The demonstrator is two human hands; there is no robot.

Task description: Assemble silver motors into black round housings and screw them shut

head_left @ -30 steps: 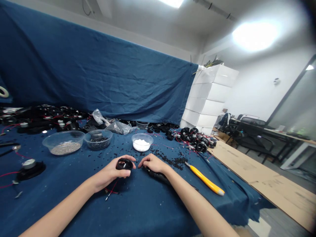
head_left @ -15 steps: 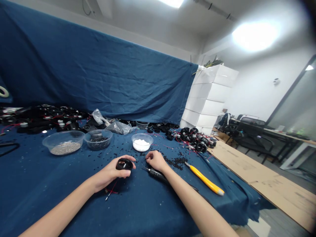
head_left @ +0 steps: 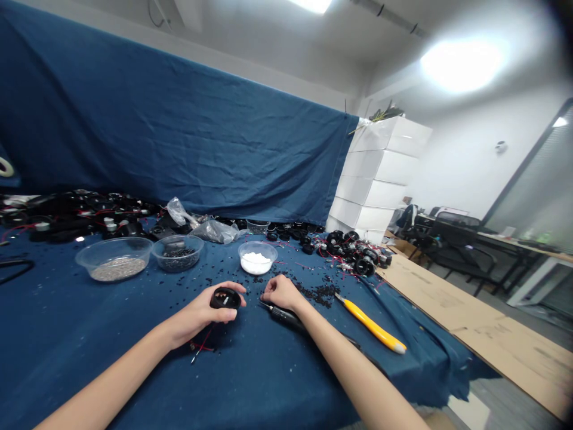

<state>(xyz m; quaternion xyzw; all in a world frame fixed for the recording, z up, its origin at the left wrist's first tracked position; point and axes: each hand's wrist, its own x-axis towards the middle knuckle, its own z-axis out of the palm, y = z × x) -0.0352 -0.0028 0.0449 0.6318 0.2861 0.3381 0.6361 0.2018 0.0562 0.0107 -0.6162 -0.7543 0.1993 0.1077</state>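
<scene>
In my left hand [head_left: 203,310] is a round black plastic housing [head_left: 225,298], its hollow side facing me; red and black wires [head_left: 201,347] trail beneath it onto the cloth. My right hand [head_left: 282,292] is low over the table, fingertips pinched together near the tip of a black electric screwdriver [head_left: 289,318]. What the pinch holds, if anything, is too small to make out. The screwdriver lies on the cloth, partly under my right forearm. Small black pieces [head_left: 322,294] are scattered beside that hand. Just beyond it stands a clear bowl of white bits [head_left: 256,263].
A yellow-handled tool [head_left: 373,325] lies on the right. To the left are a clear bowl of small metal parts [head_left: 117,269] and another of black screws [head_left: 179,258]. Wired black parts [head_left: 353,251] are heaped at the back right, with plastic bags [head_left: 215,231] behind the bowls.
My right hand has shifted slightly left and toward the screwdriver tip, fingers still pinched. The left hand and the housing look unmoved.
</scene>
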